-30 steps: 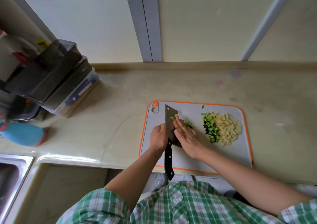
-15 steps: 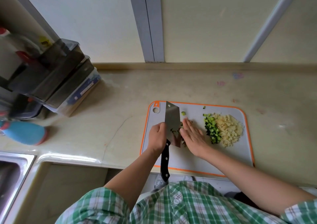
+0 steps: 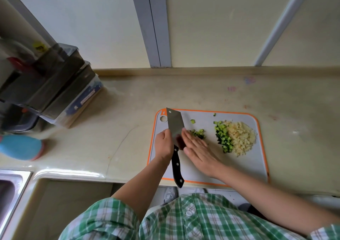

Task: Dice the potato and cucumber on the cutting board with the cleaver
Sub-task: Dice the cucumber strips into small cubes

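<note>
Head view. Grips one cleaver (image 3: 174,123) in curled left hand (image 3: 162,144), blade over one board (image 3: 202,169). Lays right hand (image 3: 199,147) flat, fingers straight, holding nothing, beside blade. Two cucumber heaps: small heap (image 3: 198,133) at right fingertips, larger heap (image 3: 223,137) farther right, touching single potato heap (image 3: 242,138). Two stray bits (image 3: 192,121) beyond fingertips.

The one view comes from a wide-angle camera on the person's head, facing forward and steeply down over the tabletop (image 3: 128,111). The checked shirt (image 3: 193,219) fills the edge at 6 o'clock, so the lens sits right above the chest. The cutting board (image 3: 244,166) lies close, just right of centre, with the cleaver (image 3: 175,123) near mid-frame. Wall panels (image 3: 211,24) rise at 12 o'clock, a sink (image 3: 9,188) clips in at 8 o'clock, and straight edges bow toward the corners.
</note>
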Demonstrator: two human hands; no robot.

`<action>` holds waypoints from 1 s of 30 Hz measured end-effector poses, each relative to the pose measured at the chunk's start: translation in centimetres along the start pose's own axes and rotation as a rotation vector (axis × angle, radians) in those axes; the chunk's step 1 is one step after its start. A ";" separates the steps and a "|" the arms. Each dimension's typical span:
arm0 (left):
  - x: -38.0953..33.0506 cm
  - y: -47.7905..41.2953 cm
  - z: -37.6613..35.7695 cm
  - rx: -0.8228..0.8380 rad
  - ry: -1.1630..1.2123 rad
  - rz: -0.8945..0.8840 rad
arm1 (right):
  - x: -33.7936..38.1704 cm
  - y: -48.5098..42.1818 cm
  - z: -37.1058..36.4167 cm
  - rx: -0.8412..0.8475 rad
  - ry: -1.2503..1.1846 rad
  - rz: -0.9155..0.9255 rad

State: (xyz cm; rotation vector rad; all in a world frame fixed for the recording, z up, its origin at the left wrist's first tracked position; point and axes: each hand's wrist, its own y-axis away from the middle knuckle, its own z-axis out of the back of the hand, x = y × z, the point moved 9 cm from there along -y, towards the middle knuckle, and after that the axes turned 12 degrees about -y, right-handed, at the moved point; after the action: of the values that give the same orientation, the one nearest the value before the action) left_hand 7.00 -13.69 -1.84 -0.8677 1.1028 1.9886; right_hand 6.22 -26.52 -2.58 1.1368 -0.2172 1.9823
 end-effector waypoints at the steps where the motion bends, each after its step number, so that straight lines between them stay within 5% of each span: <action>1: 0.0 0.1 -0.1 0.001 0.012 0.005 | 0.3 -0.1 -0.3 0.006 -0.008 0.020; 6: 0.1 0.4 -0.4 0.017 0.014 0.005 | -3.4 0.7 1.0 -0.068 -0.012 -0.220; 10: 0.0 0.5 -0.6 0.000 -0.021 -0.011 | -0.1 0.2 0.5 -0.028 -0.022 -0.016; 12: -0.1 0.5 -0.5 -0.010 -0.016 -0.006 | -0.5 -0.1 0.6 -0.035 -0.008 -0.078; 14: -0.1 0.4 -0.3 -0.015 -0.027 -0.018 | -1.7 0.2 2.0 -0.130 -0.041 -0.198; 17: -0.7 0.3 -0.3 0.007 -0.083 -0.070 | -0.3 1.2 4.5 -0.354 -0.089 -0.083; 23: -3.7 0.8 -3.5 0.090 -0.155 -0.200 | -0.1 1.9 2.8 -0.122 -0.409 -0.169; 30: -5.5 1.8 -7.4 0.209 -0.190 -0.296 | -3.3 4.7 6.3 -0.495 -0.512 -0.285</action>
State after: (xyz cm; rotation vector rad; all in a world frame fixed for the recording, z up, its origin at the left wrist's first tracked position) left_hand 10.06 -22.31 0.30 -0.6729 0.9898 1.6422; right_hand 7.63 -34.64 -0.43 1.2362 -0.7251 1.2621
